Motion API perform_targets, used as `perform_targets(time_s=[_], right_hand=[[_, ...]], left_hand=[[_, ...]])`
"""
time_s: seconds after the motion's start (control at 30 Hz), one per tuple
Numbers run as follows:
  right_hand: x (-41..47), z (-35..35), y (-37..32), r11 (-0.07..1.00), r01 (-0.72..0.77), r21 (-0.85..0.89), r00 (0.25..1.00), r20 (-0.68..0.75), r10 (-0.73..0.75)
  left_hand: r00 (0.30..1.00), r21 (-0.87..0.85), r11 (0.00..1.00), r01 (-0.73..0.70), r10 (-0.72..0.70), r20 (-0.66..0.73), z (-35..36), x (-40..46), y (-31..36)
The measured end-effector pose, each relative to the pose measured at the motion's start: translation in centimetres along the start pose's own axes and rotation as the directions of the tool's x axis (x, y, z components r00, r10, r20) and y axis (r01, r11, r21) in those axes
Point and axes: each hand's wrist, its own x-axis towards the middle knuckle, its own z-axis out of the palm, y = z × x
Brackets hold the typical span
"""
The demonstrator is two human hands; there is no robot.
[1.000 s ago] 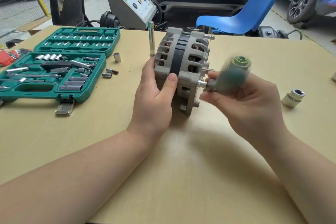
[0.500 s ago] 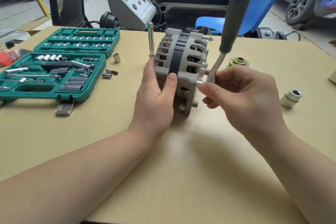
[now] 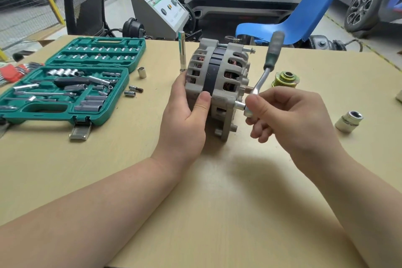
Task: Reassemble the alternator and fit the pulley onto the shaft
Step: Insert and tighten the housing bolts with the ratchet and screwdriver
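Alternator (image 3: pixel 219 85): upright on edge near the middle of the desk (image 3: pixel 217 202), grey ribbed housing with a dark band round the middle, copper windings visible through the slots.
Left hand (image 3: pixel 185 115): wrapped round the near left side of the alternator, thumb laid flat across the dark band, fingers hidden behind the housing.
Left grip: curled on the alternator, steadying it.
Right hand (image 3: pixel 291 119): just right of the alternator, thumb and fingertips pinching the head of the ratchet (image 3: pixel 264 72).
Right grip: closed round the ratchet head (lower fingers loosely curled beneath).
Ratchet: chrome shank rising up and to the right, dark green handle at the top, blurred; short socket (image 3: pixel 239 105) at its head pressed against the lower right flange of the alternator.
Shaft (image 3: pixel 249 89): short stub poking out of the right face, bare.
Pulley (image 3: pixel 285 79): yellowish, grooved, lying on the desk beyond the right hand, apart from the alternator.
Long bolt (image 3: pixel 249 50): sticking out of the top right of the housing.
Large socket (image 3: pixel 349 121): on the desk, well to the right of the right hand.
Tool case (image 3: pixel 65 80): green, open, on the left of the desk, sockets and bars in its trays.
Loose bits: one small socket (image 3: pixel 141 72) and two smaller pieces (image 3: pixel 133 91) between case and alternator.
Tall chrome socket (image 3: pixel 182 52): standing upright just left of the alternator.
Background: blue chair (image 3: pixel 304 19), parked cars.
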Motion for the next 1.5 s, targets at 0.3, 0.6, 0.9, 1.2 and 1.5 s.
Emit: perform_targets(time_s=[0.3, 0.6, 0.9, 1.2, 1.5], right_hand=[[-0.7, -0.3, 1.5, 0.711, 0.563, -0.422, 0.805, 0.085, -0.587], [-1.6, 0.5, 0.6, 0.825, 0.396, -0.403, 0.895, -0.033, -0.446], [-0.4, 0.4, -0.6, 0.998, -0.014, 0.058, 1.0, -0.025, 0.015], [-0.1, 0.1, 0.3, 0.987, -0.067, 0.143, 0.997, 0.035, 0.063], [-0.6, -0.3, 1.8, 0.683, 0.58, -0.443, 0.791, 0.108, -0.602]], left_hand=[[1.0, 0.033, 0.999, -0.027, 0.027, -0.008, 0.2, -0.1, -0.2], [1.0, 0.076, 0.997, -0.017, 0.017, -0.002, 0.2, -0.1, -0.1], [1.0, 0.065, 0.998, 0.005, -0.004, -0.011, 0.4, -0.1, 0.3], [1.0, 0.008, 1.0, -0.009, 0.009, -0.008, 0.0, -0.2, 0.1], [1.0, 0.063, 0.998, -0.03, 0.031, -0.005, 0.0, 0.0, -0.1]])
